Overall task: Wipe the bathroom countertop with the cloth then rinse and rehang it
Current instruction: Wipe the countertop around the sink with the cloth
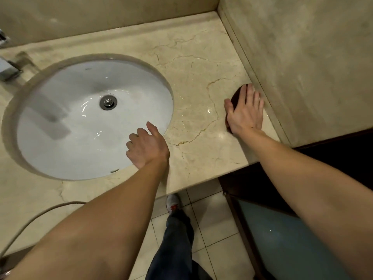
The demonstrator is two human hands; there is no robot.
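A beige marble countertop [193,63] with brown veins surrounds a white oval sink [60,126]. My right hand [245,112] lies flat with straight fingers on a dark maroon cloth [237,98], pressing it onto the counter beside the right wall's skirting. Most of the cloth is hidden under the hand. My left hand [146,147] hovers over the sink's right rim with loosely curled fingers and holds nothing. The stone near the cloth shines wet.
A chrome faucet [8,69] stands at the far left. A marble wall [312,57] closes the counter's right side. A pale hose [30,221] runs over the front left edge. Below are floor tiles, my leg and shoe [173,203], and a dark cabinet [262,186].
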